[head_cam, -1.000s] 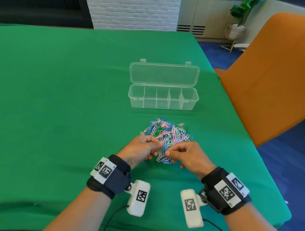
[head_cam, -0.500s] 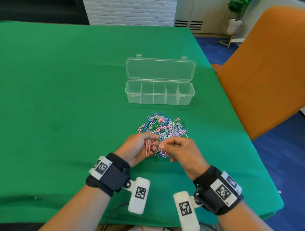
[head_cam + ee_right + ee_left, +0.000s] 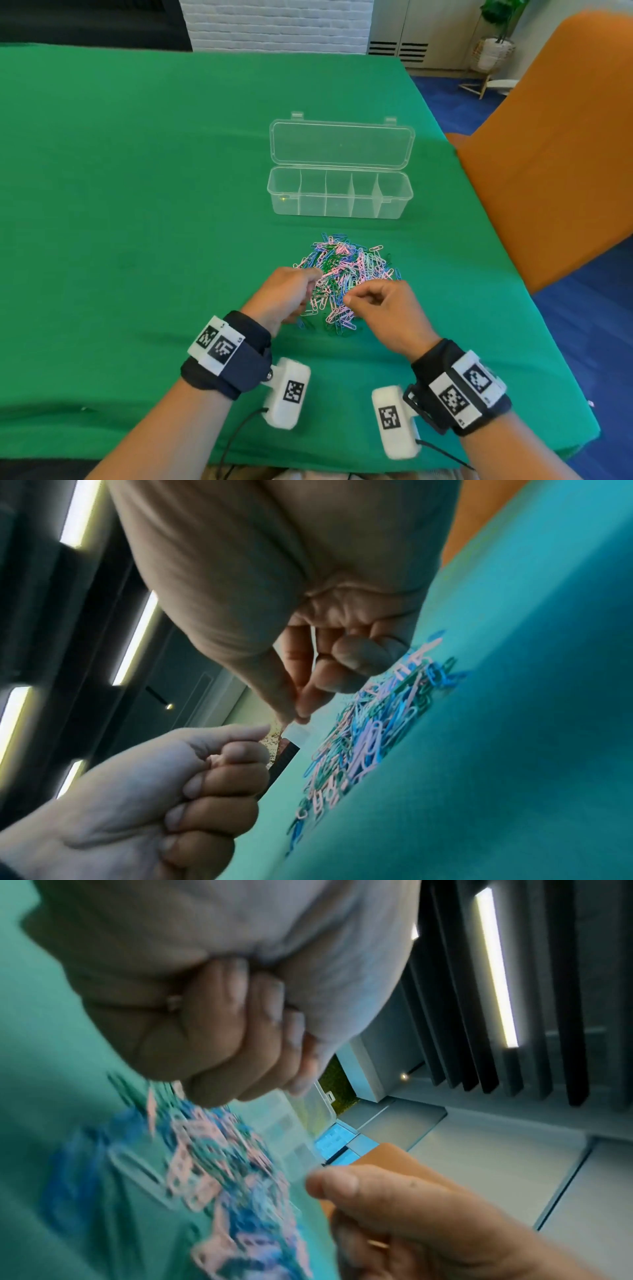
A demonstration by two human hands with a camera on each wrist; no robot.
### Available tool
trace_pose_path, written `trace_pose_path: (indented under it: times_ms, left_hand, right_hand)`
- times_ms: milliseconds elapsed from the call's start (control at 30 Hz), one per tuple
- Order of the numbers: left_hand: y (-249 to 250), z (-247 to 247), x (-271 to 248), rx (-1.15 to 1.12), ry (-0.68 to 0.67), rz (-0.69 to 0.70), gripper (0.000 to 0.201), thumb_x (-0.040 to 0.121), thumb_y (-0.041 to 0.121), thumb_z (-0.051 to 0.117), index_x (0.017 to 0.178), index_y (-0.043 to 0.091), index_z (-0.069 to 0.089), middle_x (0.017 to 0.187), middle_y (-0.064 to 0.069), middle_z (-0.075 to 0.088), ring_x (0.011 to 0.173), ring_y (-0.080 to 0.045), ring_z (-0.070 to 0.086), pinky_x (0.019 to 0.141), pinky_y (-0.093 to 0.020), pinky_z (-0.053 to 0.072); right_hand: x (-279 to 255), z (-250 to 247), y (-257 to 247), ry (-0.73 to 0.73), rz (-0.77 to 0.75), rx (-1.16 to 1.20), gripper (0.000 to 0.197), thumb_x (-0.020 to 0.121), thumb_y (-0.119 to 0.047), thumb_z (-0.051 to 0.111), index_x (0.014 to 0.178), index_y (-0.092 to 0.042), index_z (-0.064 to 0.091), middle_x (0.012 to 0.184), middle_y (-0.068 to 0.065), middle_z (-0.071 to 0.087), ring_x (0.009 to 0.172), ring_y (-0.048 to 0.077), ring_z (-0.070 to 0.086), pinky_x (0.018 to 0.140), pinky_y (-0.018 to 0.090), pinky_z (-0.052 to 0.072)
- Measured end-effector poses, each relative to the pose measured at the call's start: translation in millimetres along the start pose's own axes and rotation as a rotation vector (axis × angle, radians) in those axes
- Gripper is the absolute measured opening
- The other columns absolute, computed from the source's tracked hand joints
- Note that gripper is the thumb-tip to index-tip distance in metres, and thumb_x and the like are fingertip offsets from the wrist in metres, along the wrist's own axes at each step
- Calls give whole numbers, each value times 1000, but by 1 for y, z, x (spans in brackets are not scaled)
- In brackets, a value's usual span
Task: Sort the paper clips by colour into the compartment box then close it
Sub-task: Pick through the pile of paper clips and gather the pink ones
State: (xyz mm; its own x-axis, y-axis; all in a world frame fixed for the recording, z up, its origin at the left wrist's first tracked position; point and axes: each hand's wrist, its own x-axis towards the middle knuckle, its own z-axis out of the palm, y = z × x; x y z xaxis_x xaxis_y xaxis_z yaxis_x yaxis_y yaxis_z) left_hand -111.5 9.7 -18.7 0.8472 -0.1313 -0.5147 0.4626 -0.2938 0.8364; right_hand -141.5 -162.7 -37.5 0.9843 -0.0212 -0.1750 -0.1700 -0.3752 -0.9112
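both hands over the near edge of the pile, left hand [image 3: 287, 294] fisted, can't tell if it holds clips, right hand [image 3: 380, 308] thumb and forefinger pinched together, mixed pink, blue, green paper clips [image 3: 346, 274] heaped on green table [image 3: 137, 205], one clear compartment box [image 3: 339, 195] beyond, five compartments, lid open

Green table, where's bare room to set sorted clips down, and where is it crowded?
Bare cloth on the green table: the whole stretch left of the clear box and the clip pile, and the strip between them. Crowded: the pile's near edge, where the left hand and right hand work.
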Motion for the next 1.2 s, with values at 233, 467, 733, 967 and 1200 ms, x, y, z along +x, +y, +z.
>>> trace_pose_path:
  times_ms: [233,467,733,967,1200]
  left_hand:
    - [-12,-29,10,373,112,35,12,85,16,74,75,21,72,86,13,68,101,-14,61,98,-35,44]
    - [-14,-17,17,502,129,46,22,80,30,81,67,14,71,61,5,62,59,-11,54,66,-26,45]
    - [-16,0,22,705,242,30,43,69,51,84,65,10,68,62,0,65,64,-22,66,64,-30,54]
    - [-18,-2,21,659,199,46,18,73,29,81,69,14,74,71,1,73,72,-18,70,76,-38,59]
    - [-21,-6,21,665,155,53,24,76,28,76,74,5,72,73,-8,73,63,-20,64,72,-36,59]
  right_hand:
    - [11,23,-7,-34,-164,-501,11,88,-26,67,84,-24,77,57,-17,55,54,1,48,67,25,51]
    - [18,21,-22,-87,-133,-831,7,88,-32,66,85,-28,72,86,-11,66,84,13,63,86,33,56]
    - [18,28,-14,-33,4,-790,23,81,-40,74,70,-26,59,84,-7,65,82,16,62,77,29,53]
    - [19,28,-16,-23,8,-772,22,83,-35,72,69,-24,60,81,-7,66,79,16,61,74,26,49]
    - [22,26,-21,-75,25,-791,18,85,-17,63,69,-24,59,84,-2,70,82,20,65,80,34,57]
